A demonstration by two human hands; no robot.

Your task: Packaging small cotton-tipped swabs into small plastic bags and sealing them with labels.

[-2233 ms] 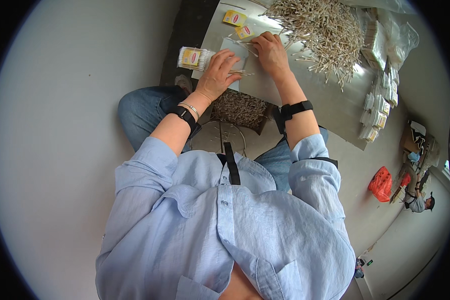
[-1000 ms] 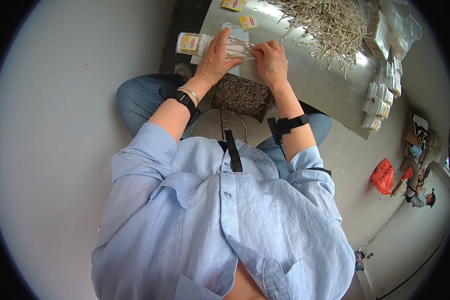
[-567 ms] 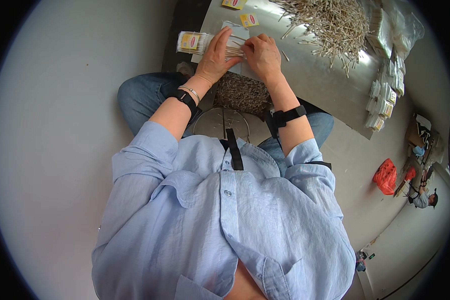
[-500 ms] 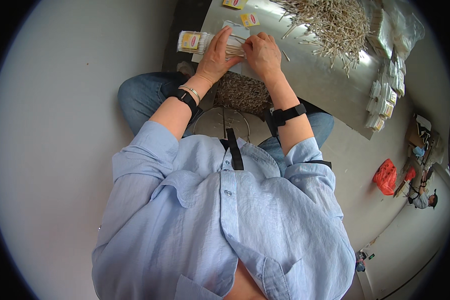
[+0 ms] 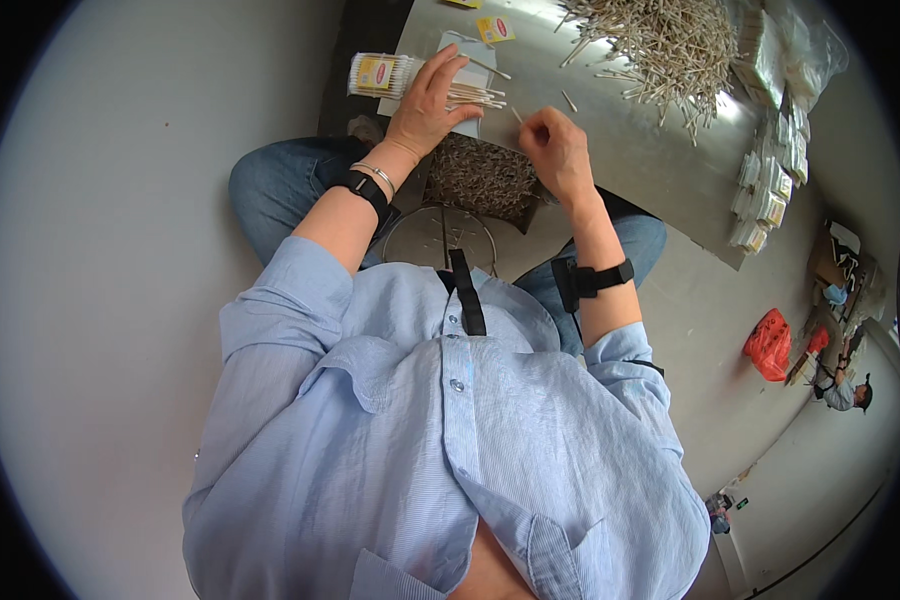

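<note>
Swab (image 5: pixel 517 115) apparently in right hand (image 5: pixel 557 150)

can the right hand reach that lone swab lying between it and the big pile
Probably yes: the lone swab lies on the metal table just beyond the right hand, with nothing visible between them, though that hand seems to be pinching another swab.

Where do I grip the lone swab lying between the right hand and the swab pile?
Probably mid-stick: pinch the lone swab across its length, from above, approaching from beside the right hand. The slim stick lies flat, apart from the pile, both sides free.
</note>
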